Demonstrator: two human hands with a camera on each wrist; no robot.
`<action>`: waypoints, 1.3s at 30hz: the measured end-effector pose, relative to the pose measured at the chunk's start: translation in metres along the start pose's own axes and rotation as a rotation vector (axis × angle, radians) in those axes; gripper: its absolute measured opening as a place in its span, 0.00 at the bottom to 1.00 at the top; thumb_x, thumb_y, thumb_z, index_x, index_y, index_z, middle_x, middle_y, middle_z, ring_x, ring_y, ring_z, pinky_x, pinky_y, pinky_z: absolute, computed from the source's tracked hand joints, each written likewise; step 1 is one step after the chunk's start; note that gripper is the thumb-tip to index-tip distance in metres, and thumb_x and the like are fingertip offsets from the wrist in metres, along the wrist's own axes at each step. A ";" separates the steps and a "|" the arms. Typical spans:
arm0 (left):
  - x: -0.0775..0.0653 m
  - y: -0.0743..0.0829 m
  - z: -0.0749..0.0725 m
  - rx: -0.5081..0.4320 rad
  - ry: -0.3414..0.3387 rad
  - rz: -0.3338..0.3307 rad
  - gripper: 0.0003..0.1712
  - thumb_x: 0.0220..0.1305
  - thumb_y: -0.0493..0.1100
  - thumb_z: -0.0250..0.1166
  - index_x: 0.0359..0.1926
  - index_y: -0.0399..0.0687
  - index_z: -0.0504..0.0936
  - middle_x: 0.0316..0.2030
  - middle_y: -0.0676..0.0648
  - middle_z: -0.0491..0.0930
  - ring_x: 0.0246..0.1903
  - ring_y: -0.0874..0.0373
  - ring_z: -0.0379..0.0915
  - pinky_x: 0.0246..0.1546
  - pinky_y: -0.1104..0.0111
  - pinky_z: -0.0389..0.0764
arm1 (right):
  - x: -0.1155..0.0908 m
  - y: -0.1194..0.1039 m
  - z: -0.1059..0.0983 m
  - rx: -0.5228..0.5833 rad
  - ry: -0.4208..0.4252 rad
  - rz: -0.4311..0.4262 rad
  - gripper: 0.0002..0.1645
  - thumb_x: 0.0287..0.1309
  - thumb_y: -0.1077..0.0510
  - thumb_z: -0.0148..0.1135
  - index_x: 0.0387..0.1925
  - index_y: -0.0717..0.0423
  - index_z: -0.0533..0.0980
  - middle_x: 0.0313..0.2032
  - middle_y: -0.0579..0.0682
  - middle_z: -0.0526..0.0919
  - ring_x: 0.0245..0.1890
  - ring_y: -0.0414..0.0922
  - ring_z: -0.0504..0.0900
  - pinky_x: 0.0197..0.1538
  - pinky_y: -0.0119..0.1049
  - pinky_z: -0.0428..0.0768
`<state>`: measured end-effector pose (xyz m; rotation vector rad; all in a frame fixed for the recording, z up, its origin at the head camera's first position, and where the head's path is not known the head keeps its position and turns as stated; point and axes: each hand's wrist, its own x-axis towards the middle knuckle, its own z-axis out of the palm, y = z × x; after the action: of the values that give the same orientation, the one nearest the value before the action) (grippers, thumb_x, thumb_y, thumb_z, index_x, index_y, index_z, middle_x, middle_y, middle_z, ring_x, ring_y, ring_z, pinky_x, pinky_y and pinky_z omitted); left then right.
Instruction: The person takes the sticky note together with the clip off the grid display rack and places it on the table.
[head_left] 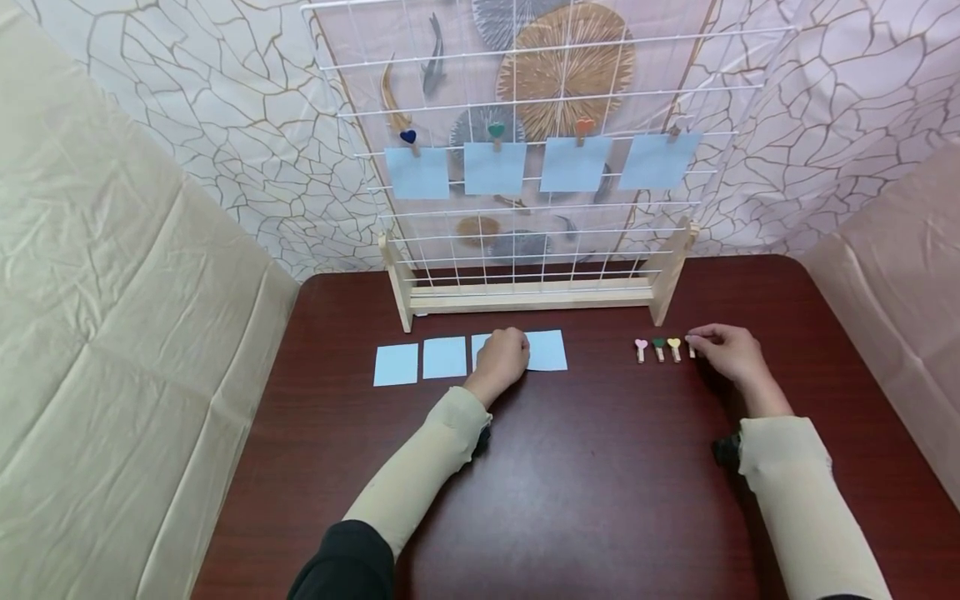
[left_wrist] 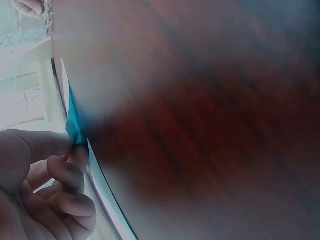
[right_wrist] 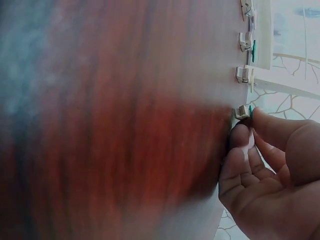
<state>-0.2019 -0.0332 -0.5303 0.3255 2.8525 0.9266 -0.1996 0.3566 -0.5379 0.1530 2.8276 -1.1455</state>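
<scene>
My left hand (head_left: pixel 502 358) is over a row of light blue paper cards on the table. Its thumb and finger pinch the near-left part of the rightmost card (head_left: pixel 548 351), which tilts up in the left wrist view. Beside it, the third card (head_left: pixel 477 343) is partly hidden by the hand. Two more cards, the leftmost (head_left: pixel 396 365) and its neighbour (head_left: pixel 445 357), lie flat. At the right, my right hand (head_left: pixel 731 354) pinches a small wooden clothespin (right_wrist: pixel 242 112) by its decorated end. Pink (head_left: pixel 641 350), green (head_left: pixel 659 348) and yellow heart clothespins (head_left: pixel 675 348) lie alongside.
Behind the cards stands a white wire grid (head_left: pixel 525 250) on a wooden stand (head_left: pixel 532 297). Several blue cards hang there from clothespins, among them one under a dark blue heart (head_left: pixel 408 136). Cream cloth panels (head_left: pixel 142 358) flank the brown table (head_left: pixel 555 492).
</scene>
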 end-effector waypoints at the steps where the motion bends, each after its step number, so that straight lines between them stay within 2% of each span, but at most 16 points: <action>1: 0.000 0.001 0.000 0.013 -0.005 0.005 0.31 0.76 0.33 0.54 0.13 0.55 0.57 0.14 0.57 0.48 0.17 0.64 0.39 0.16 0.72 0.48 | 0.000 0.000 0.000 -0.005 -0.004 -0.001 0.26 0.78 0.48 0.59 0.57 0.69 0.82 0.39 0.61 0.87 0.33 0.43 0.79 0.33 0.34 0.77; 7: 0.000 0.002 -0.001 0.073 -0.012 0.004 0.31 0.74 0.32 0.56 0.14 0.55 0.55 0.15 0.57 0.45 0.18 0.63 0.37 0.17 0.71 0.47 | 0.002 -0.002 0.000 0.005 -0.005 -0.008 0.25 0.77 0.51 0.60 0.59 0.70 0.80 0.44 0.65 0.87 0.32 0.40 0.78 0.32 0.32 0.77; 12: 0.001 0.002 -0.001 0.086 -0.009 0.002 0.31 0.73 0.32 0.56 0.14 0.55 0.55 0.15 0.56 0.45 0.18 0.63 0.36 0.17 0.71 0.46 | 0.003 -0.003 0.000 0.018 0.007 0.006 0.25 0.77 0.51 0.61 0.58 0.70 0.81 0.38 0.58 0.87 0.29 0.37 0.77 0.30 0.32 0.77; 15: 0.001 0.002 -0.001 0.084 -0.012 -0.002 0.31 0.73 0.31 0.57 0.15 0.55 0.56 0.15 0.56 0.46 0.18 0.63 0.38 0.16 0.71 0.47 | 0.002 -0.004 0.000 0.021 0.013 0.018 0.25 0.77 0.50 0.61 0.59 0.70 0.81 0.38 0.57 0.87 0.29 0.36 0.77 0.30 0.32 0.77; 19: 0.001 0.001 -0.002 0.087 -0.007 -0.013 0.30 0.74 0.32 0.57 0.15 0.54 0.58 0.15 0.56 0.48 0.18 0.63 0.40 0.16 0.71 0.48 | 0.000 -0.006 -0.001 0.028 0.022 0.020 0.26 0.77 0.50 0.60 0.59 0.70 0.80 0.45 0.65 0.86 0.31 0.37 0.77 0.31 0.31 0.77; 22: 0.000 0.000 -0.003 0.088 0.010 -0.016 0.25 0.76 0.35 0.58 0.17 0.52 0.70 0.15 0.56 0.59 0.17 0.63 0.50 0.16 0.71 0.56 | -0.002 -0.008 0.000 0.034 0.025 0.019 0.26 0.78 0.50 0.59 0.60 0.70 0.80 0.47 0.68 0.86 0.31 0.37 0.78 0.31 0.30 0.77; 25: 0.000 -0.002 -0.008 0.044 0.051 -0.037 0.15 0.78 0.39 0.61 0.30 0.48 0.85 0.23 0.54 0.77 0.21 0.63 0.68 0.22 0.68 0.71 | -0.003 -0.009 0.001 0.044 0.023 0.022 0.26 0.79 0.50 0.58 0.60 0.70 0.79 0.47 0.67 0.86 0.32 0.35 0.78 0.32 0.30 0.77; 28: 0.000 -0.007 -0.014 -0.032 0.116 -0.066 0.08 0.77 0.43 0.64 0.43 0.48 0.90 0.35 0.52 0.86 0.29 0.59 0.80 0.30 0.63 0.81 | -0.004 -0.009 0.003 0.049 0.023 0.011 0.27 0.79 0.49 0.57 0.62 0.70 0.78 0.48 0.68 0.86 0.32 0.33 0.78 0.33 0.29 0.77; 30: 0.000 -0.012 -0.020 -0.076 0.150 -0.076 0.08 0.76 0.44 0.66 0.45 0.48 0.90 0.39 0.50 0.89 0.32 0.56 0.83 0.33 0.59 0.83 | -0.004 -0.008 0.003 0.053 0.036 0.006 0.28 0.79 0.48 0.56 0.63 0.70 0.77 0.48 0.67 0.85 0.32 0.32 0.78 0.33 0.29 0.77; 33: -0.002 -0.020 -0.028 -0.115 0.175 -0.083 0.09 0.76 0.45 0.67 0.47 0.47 0.91 0.41 0.49 0.89 0.35 0.55 0.84 0.35 0.57 0.84 | -0.007 -0.008 0.002 0.085 0.107 0.035 0.29 0.79 0.46 0.55 0.63 0.67 0.78 0.44 0.60 0.85 0.28 0.33 0.77 0.31 0.30 0.77; 37: -0.007 -0.033 -0.040 -0.150 0.180 -0.110 0.10 0.75 0.47 0.68 0.44 0.48 0.91 0.37 0.50 0.89 0.33 0.56 0.82 0.33 0.59 0.82 | -0.010 -0.013 0.003 0.222 0.217 0.089 0.28 0.78 0.46 0.57 0.62 0.65 0.80 0.35 0.43 0.84 0.24 0.35 0.78 0.28 0.29 0.77; 39: -0.011 -0.039 -0.048 -0.163 0.189 -0.121 0.10 0.74 0.49 0.68 0.43 0.49 0.91 0.35 0.51 0.88 0.31 0.57 0.81 0.31 0.61 0.81 | -0.011 -0.018 0.004 0.279 0.231 0.078 0.27 0.78 0.47 0.58 0.61 0.66 0.80 0.32 0.36 0.82 0.24 0.37 0.79 0.28 0.28 0.78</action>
<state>-0.2069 -0.0936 -0.5142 0.0488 2.8969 1.2149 -0.1911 0.3406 -0.5273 0.4373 2.8026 -1.5941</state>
